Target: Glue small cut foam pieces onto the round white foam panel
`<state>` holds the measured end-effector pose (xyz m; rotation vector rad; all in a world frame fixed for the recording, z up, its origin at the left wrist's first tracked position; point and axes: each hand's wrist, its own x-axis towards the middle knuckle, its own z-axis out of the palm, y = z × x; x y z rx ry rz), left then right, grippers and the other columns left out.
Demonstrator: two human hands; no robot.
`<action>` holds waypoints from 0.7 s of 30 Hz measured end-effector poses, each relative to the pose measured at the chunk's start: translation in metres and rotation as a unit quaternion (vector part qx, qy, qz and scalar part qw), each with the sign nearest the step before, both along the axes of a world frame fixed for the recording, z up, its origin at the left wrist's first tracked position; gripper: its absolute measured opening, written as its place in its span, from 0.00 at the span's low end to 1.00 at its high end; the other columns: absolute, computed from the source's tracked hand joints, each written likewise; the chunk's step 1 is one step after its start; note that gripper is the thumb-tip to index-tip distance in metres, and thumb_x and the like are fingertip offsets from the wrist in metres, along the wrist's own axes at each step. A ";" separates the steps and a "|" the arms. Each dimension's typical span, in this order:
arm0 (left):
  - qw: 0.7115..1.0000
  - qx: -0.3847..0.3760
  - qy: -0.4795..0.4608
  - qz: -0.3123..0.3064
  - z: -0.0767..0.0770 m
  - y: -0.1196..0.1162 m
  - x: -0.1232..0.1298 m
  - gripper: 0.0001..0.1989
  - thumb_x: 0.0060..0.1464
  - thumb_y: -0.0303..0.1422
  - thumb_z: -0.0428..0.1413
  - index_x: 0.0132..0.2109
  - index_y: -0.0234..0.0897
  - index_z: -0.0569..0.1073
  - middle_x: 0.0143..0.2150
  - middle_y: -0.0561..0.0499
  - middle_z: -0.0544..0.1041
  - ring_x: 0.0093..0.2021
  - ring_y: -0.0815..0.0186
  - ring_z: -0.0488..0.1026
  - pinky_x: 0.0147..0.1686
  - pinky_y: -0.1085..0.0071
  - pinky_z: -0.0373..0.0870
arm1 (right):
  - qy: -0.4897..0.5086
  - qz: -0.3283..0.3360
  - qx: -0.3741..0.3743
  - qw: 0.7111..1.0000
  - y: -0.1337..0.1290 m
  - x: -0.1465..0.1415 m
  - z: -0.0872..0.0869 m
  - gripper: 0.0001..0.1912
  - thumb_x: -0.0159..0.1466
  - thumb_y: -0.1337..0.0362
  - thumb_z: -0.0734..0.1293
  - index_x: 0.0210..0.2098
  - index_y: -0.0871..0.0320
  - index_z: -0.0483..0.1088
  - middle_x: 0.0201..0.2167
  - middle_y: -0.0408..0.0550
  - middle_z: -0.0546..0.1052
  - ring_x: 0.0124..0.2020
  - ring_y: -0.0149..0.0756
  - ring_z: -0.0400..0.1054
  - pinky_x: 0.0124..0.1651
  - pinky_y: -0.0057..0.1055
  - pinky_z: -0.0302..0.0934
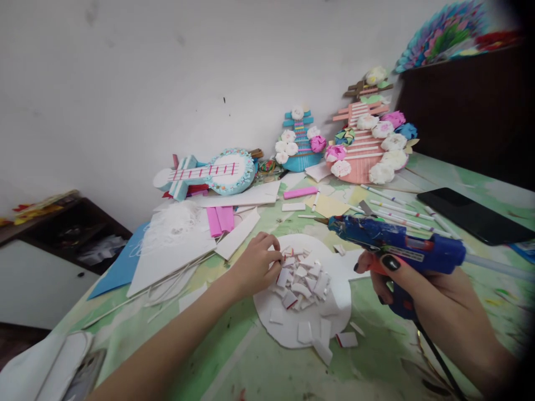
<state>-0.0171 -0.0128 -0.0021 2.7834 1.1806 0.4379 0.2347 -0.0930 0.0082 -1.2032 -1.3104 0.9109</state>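
Note:
My right hand grips a blue hot glue gun by its handle, with the nozzle pointing left. A white glue stick comes out of its back end. My left hand is at the left side of a pile of small cut white pieces, its fingers bent together; whatever is between them is hidden. Some pieces show red edges. The pile lies on a round white board with a narrower strip reaching right. A few loose pieces lie at the board's lower edge.
Decorated craft instruments stand at the back: a light-blue one, a blue one and a pink one. Markers and a black phone lie right. White sheets and pink paper are left. A cord hangs from the gun.

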 end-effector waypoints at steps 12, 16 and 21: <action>0.970 -0.105 -0.208 0.075 -0.015 0.010 -0.015 0.09 0.51 0.27 0.53 0.36 0.39 0.78 0.40 0.47 0.74 0.42 0.64 0.71 0.41 0.67 0.67 | 0.049 -0.019 0.002 0.999 0.001 -0.001 0.005 0.15 0.59 0.52 0.64 0.31 0.58 0.71 0.14 0.40 0.64 0.18 0.28 0.57 0.18 0.25 0.48; 0.944 -0.096 -0.301 0.100 -0.010 0.009 -0.016 0.04 0.49 0.29 0.57 0.32 0.37 0.77 0.36 0.48 0.76 0.38 0.66 0.72 0.38 0.69 0.67 | 0.055 -0.044 0.000 0.998 0.001 -0.002 0.008 0.15 0.59 0.51 0.64 0.31 0.58 0.72 0.16 0.42 0.66 0.18 0.28 0.57 0.18 0.26 0.46; 0.902 -0.150 -0.394 0.092 -0.001 -0.006 -0.018 0.03 0.45 0.30 0.61 0.27 0.35 0.76 0.31 0.49 0.76 0.35 0.66 0.72 0.38 0.68 0.67 | 0.067 -0.070 0.039 0.995 -0.003 -0.003 0.011 0.13 0.59 0.54 0.64 0.31 0.58 0.72 0.21 0.45 0.71 0.18 0.28 0.59 0.17 0.27 0.46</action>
